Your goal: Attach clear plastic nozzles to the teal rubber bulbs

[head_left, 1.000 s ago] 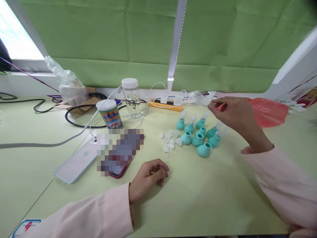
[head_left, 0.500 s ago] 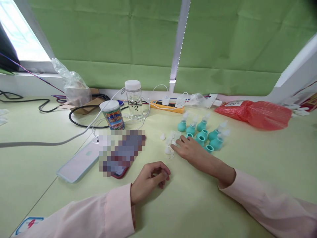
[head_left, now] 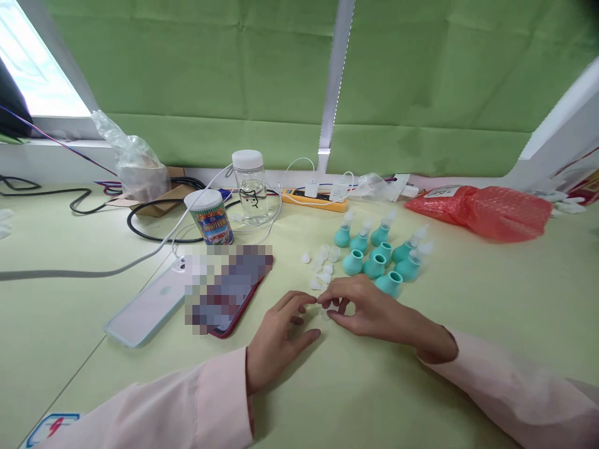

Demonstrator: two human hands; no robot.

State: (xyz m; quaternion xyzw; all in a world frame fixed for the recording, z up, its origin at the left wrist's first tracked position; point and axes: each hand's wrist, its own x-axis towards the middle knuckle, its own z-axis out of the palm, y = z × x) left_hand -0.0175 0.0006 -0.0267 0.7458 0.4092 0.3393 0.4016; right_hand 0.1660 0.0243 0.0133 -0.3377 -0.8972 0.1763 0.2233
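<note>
"Where's the light from?"
"The window [head_left: 49, 75] at upper left, glaring almost white."
"Shadows?"
"Soft, beneath the left hand [head_left: 281, 333]."
"And sharpness?"
"Fair, though mosaic blocks hide much of the red-edged phone [head_left: 238, 299], and the upper-right corner darkens."

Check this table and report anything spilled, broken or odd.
Nothing looks spilled or broken. One oddity is in the picture itself: square blocks blur much of the red-edged phone. Otherwise, the loose white pieces look untidy, scattered beside the teal bulbs, four of which lack tips.
</note>
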